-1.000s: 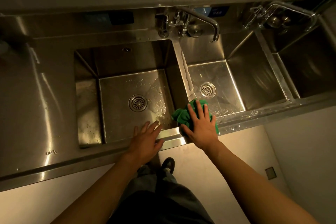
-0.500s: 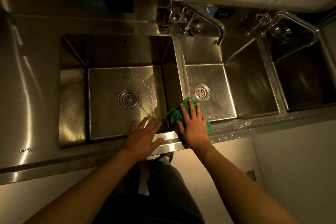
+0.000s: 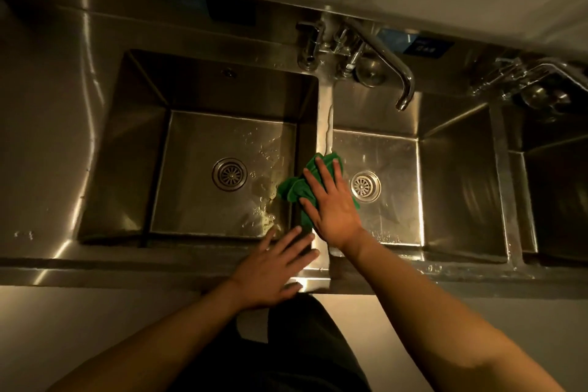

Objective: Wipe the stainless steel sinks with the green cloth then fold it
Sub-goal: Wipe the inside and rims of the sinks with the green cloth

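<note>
Green crumpled cloth (image 3: pixel 297 192) lies under the flat, straight-fingered right hand (image 3: pixel 332 205), wiping the steel divider (image 3: pixel 324 118); next, probably the square steel basin (image 3: pixel 394 156) beside it.

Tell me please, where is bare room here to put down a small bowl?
Bare: the wide steel counter left of the left sink, and that sink's wet floor around its drain. Crowded: the divider between the two sinks, where the right hand presses the green cloth, and the front rim under the left hand.

right hand (image 3: pixel 332 207) presses green cloth (image 3: pixel 294 189) on the divider (image 3: pixel 324 118); left hand (image 3: pixel 273 270) rests flat on the front rim (image 3: pixel 127 267).
</note>
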